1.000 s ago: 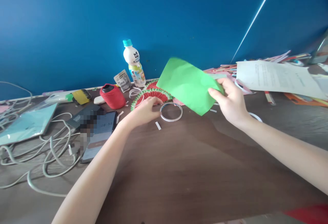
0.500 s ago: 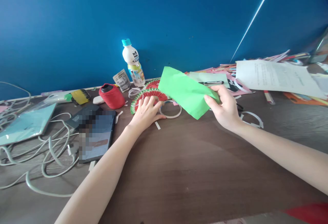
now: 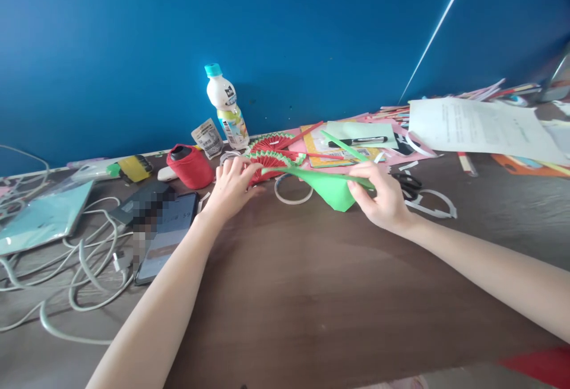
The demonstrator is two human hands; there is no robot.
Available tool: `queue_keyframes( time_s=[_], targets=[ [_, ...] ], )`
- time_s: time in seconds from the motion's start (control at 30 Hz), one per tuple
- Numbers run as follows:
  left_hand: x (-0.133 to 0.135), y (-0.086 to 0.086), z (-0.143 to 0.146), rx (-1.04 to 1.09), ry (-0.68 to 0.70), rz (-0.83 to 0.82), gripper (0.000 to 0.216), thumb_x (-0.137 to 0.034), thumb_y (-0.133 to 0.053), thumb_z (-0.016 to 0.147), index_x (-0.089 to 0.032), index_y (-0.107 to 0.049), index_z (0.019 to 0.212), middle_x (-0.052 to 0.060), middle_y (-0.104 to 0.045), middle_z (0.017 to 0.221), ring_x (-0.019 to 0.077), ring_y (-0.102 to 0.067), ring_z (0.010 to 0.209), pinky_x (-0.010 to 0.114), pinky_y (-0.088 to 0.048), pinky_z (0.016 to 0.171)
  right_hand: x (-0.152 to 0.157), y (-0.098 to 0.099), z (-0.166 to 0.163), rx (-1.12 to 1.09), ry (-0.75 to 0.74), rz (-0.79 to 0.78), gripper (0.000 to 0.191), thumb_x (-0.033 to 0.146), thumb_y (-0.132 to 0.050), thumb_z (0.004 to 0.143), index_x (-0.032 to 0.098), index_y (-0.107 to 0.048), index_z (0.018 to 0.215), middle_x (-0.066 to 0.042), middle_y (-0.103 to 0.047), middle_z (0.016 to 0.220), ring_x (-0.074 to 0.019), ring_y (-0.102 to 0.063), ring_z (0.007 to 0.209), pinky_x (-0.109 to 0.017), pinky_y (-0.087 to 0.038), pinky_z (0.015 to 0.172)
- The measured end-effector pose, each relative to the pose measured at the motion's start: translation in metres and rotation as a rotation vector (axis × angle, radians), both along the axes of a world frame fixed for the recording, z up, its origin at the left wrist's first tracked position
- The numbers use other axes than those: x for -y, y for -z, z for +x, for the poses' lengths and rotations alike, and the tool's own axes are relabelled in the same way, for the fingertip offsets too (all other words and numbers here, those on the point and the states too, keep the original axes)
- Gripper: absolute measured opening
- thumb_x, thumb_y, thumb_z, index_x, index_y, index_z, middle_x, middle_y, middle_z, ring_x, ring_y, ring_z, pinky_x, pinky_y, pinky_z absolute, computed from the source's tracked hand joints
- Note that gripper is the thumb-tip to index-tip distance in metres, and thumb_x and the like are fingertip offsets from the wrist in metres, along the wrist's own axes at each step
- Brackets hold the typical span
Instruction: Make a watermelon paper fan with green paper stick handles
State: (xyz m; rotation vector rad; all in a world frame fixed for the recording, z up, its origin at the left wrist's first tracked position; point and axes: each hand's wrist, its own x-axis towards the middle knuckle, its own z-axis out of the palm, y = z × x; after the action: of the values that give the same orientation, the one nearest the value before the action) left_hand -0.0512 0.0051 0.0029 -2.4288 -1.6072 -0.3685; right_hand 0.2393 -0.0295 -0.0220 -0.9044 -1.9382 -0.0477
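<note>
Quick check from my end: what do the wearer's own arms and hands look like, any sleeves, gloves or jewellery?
Both the left hand and the right hand are ungloved, with slender fingers. No rings, watches or bracelets show. The left forearm and right forearm are slim and sleeveless as far as the view reaches, with no cables attached.

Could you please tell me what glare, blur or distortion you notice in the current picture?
Head view, left: sheen on the teal folder, and a blocky mosaic over part of the phone; head view, right: the print on the white sheet is too soft to read; head view, middle: the green sheet is easily made out.
</note>
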Motion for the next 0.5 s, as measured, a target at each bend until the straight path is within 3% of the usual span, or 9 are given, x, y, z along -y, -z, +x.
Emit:
queue_keyframes(
  time_s=[0.13, 0.23, 0.37, 0.5],
  targets=[
    [-0.001, -0.015, 0.0, 0.252, 0.038, -0.11, 0.027, -0.027, -0.04, 0.085, -0.02, -0.061, 0.102, 0.007, -0.06, 0.103, 0.0217, -0.05, 0.101, 0.035, -0.038, 0.091, 0.01, -0.004, 0.0, 0.214, -0.258, 0.257, 0.026, 0.01, -0.048, 0.079, 0.027, -0.051, 0.098, -0.004, -0.064, 0.086, -0.0166, -0.06, 0.08, -0.031, -0.048, 0.068],
    [0.004, -0.034, 0.006, 0.388, -0.019, -0.254, 0.026, -0.032, -0.043, 0.082, -0.019, -0.062, 0.092, 0.003, -0.064, 0.096, 0.0179, -0.055, 0.086, 0.029, -0.042, 0.08, 0.017, -0.005, -0.003, 0.407, -0.373, 0.344, 0.018, 0.01, -0.048, 0.079, 0.023, -0.054, 0.091, -0.004, -0.064, 0.083, -0.016, -0.059, 0.078, -0.031, -0.047, 0.067],
    [0.018, -0.053, 0.021, 0.36, 0.084, -0.561, 0.027, -0.04, -0.045, 0.079, -0.02, -0.061, 0.088, -0.001, -0.065, 0.088, 0.0149, -0.056, 0.078, 0.024, -0.043, 0.071, 0.016, 0.0, -0.009, 0.603, -0.527, 0.231, 0.019, 0.009, -0.041, 0.081, 0.016, -0.058, 0.085, -0.007, -0.066, 0.088, -0.0169, -0.059, 0.084, -0.031, -0.047, 0.071],
    [0.026, -0.052, 0.035, 0.189, 0.21, -0.836, 0.022, -0.037, -0.047, 0.077, -0.023, -0.062, 0.086, -0.003, -0.064, 0.089, 0.0136, -0.057, 0.08, 0.022, -0.042, 0.069, 0.011, 0.003, -0.009, 0.621, -0.603, 0.108, 0.02, 0.012, -0.042, 0.082, 0.013, -0.059, 0.092, -0.009, -0.066, 0.099, -0.019, -0.059, 0.095, -0.033, -0.047, 0.08]
  ],
)
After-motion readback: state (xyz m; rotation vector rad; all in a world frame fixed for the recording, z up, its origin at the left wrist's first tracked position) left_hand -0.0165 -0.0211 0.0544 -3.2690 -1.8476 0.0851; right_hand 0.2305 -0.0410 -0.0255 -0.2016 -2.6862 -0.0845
